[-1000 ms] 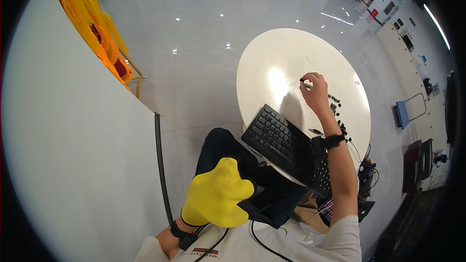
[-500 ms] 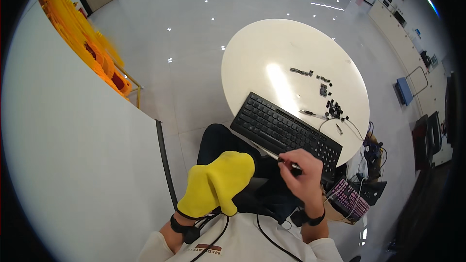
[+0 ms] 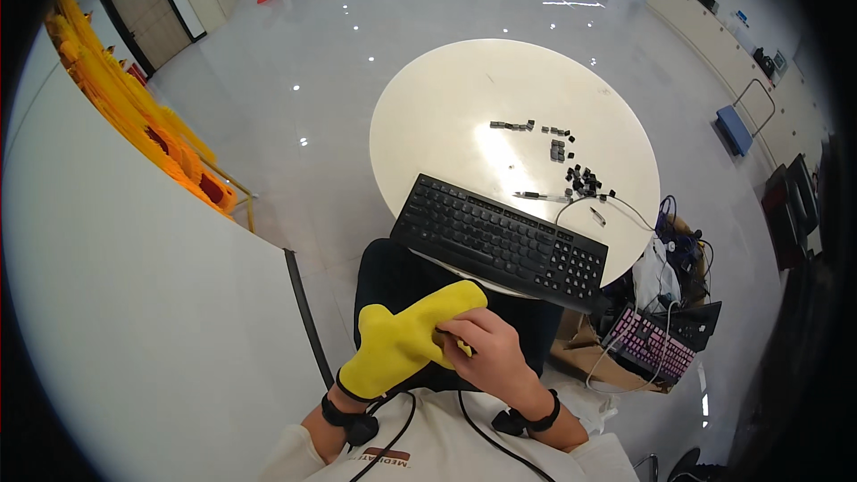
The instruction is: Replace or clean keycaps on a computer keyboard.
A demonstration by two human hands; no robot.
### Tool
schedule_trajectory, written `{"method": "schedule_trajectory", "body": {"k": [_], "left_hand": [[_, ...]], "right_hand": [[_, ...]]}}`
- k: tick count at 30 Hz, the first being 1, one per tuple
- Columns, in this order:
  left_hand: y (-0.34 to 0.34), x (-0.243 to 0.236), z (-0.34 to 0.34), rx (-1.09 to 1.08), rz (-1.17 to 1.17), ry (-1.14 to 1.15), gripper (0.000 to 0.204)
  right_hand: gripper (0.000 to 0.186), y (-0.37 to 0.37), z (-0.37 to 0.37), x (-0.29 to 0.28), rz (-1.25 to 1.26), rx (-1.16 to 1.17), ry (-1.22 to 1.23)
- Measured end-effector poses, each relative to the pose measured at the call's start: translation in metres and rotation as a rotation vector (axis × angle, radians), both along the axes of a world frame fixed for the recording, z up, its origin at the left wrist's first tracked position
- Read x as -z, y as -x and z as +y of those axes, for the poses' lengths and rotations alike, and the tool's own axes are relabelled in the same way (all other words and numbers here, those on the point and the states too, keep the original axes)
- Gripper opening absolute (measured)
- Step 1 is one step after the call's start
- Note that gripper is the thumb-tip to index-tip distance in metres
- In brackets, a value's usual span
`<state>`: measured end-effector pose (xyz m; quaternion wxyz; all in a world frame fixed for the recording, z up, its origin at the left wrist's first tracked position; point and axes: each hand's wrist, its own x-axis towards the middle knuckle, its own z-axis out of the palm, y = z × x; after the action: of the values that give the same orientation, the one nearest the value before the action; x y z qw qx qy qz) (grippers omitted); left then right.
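Note:
My left hand (image 3: 403, 342) wears a yellow cloth glove or mitt over my lap, so how its fingers grip is unclear. Against the glove's right part, my right hand (image 3: 485, 356) pinches something small and dark that I cannot make out. Just beyond both hands, a black keyboard (image 3: 473, 236) lies along the near edge of the round white table (image 3: 446, 80); bare switch spots show on its number pad. Loose black keycaps (image 3: 585, 180) lie in small rows and a pile farther back. A pen (image 3: 536, 195) and a short metal tool (image 3: 597, 215) lie beside them.
At right below the table are a cardboard box (image 3: 576, 353) with a pink-keyed keyboard (image 3: 652, 344), cables and bags. A blue trolley (image 3: 735, 129) and black chair (image 3: 786, 210) stand farther right. A white partition (image 3: 161, 303) fills the left, with yellow items (image 3: 156, 138) behind it.
My right hand has come down from over the tabletop to the gloved left hand. The glove's shape has turned slightly, and the view has shifted, showing more of the box at right.

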<state>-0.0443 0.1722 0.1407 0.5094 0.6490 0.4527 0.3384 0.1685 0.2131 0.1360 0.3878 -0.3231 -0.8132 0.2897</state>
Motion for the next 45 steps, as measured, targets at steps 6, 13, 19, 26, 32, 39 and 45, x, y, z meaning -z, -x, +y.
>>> {"method": "schedule_trajectory", "body": {"k": [6, 13, 19, 26, 32, 39, 45], "left_hand": [[-0.006, 0.037, 0.0, -0.096, -0.65, 0.271, 0.06], [-0.001, 0.051, -0.01, -0.17, -1.068, 0.663, 0.077], [0.004, 0.086, -0.011, -0.05, -1.32, 0.713, 0.07], [0.004, 0.081, -0.009, -0.072, -1.188, 0.736, 0.071], [0.004, 0.079, -0.007, -0.079, -1.164, 0.722, 0.071], [0.0, 0.078, 0.0, -0.093, -1.178, 0.678, 0.071], [-0.003, 0.076, 0.001, -0.167, -0.991, 0.629, 0.073]], "right_hand": [[0.028, 0.017, 0.0, -0.003, 0.008, 0.115, -0.136], [0.031, 0.017, 0.008, 0.002, 0.039, -0.007, 0.061], [0.026, 0.02, 0.014, 0.004, 0.077, 0.02, -0.015], [0.023, 0.018, 0.014, 0.009, 0.083, 0.021, 0.039], [0.02, 0.021, 0.011, 0.015, 0.12, -0.034, 0.073], [0.019, 0.025, 0.016, 0.012, 0.127, 0.068, 0.095], [0.016, 0.027, 0.024, 0.01, 0.126, 0.133, 0.081]]}}
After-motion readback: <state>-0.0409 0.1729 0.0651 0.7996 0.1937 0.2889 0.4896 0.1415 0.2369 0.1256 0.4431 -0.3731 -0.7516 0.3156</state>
